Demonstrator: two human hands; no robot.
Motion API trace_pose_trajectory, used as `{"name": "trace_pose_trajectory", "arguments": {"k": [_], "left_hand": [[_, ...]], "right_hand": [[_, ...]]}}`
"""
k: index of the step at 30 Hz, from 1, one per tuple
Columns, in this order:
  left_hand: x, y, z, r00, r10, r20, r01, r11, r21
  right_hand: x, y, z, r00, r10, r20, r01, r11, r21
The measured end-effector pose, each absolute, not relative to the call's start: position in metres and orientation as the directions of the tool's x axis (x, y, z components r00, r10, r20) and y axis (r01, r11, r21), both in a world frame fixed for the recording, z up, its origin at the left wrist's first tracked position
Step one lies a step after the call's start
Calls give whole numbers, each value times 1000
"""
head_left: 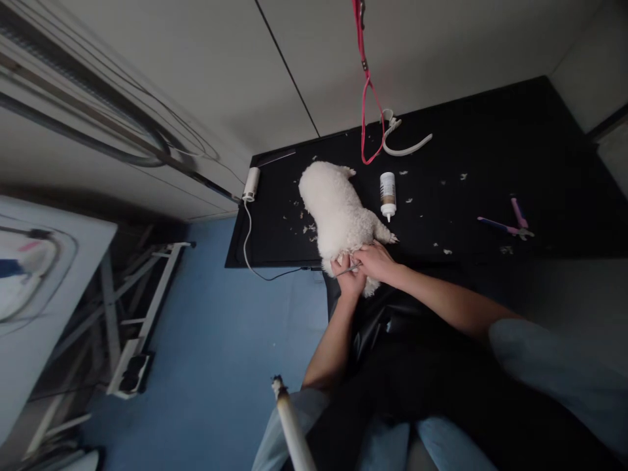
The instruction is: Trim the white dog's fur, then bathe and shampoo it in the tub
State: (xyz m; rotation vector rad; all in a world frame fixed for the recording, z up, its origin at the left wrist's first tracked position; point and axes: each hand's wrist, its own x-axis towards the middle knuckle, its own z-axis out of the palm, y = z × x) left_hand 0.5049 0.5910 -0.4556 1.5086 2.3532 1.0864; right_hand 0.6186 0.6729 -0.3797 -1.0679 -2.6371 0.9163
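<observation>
A white curly-coated dog point(338, 209) lies on the black table point(441, 196), its near end at the table's front edge. My left hand point(352, 280) is closed against the fur at that near end, fingers bent. Right beside it, almost touching, my right hand point(377, 263) is closed round a slim metal tool point(347, 269) that points left across my left fingers. The tool's exact kind is too small to make out. One paw point(392, 239) sticks out to the right, just above my right hand. Which part of the dog lies between my hands is hidden.
A white squeeze bottle point(387, 195) and pink-handled nail clippers point(519, 229) lie to the right. A red loop point(367, 124) hangs above a curved white strap point(407, 149). A corded white clipper point(251, 184) sits at the left edge. A cigarette point(292, 425) juts up in the foreground.
</observation>
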Motion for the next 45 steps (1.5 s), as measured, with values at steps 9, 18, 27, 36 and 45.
{"name": "trace_pose_trajectory", "arguments": {"k": [9,18,27,36,45], "left_hand": [[502,586,-465,-425,882,205,734,202,648],[498,603,-451,-558,821,119,554,262,790],[538,651,-405,-439,898,17,682,321,657],[514,614,-414,-320,941,-109,787,328,523],[491,575,-411,-482,778,402,755,137,641]], "right_hand": [[629,682,-389,-749,652,-115,535,493,-686],[648,708,-375,-595,796,-113,363,140,-921],[708,780,-306,-280,865,416,562,499,-660],[670,755,-354,-829,526,-187,545,689,-477],[650,690,-417,-787,609,-100,451,458,-766]]}}
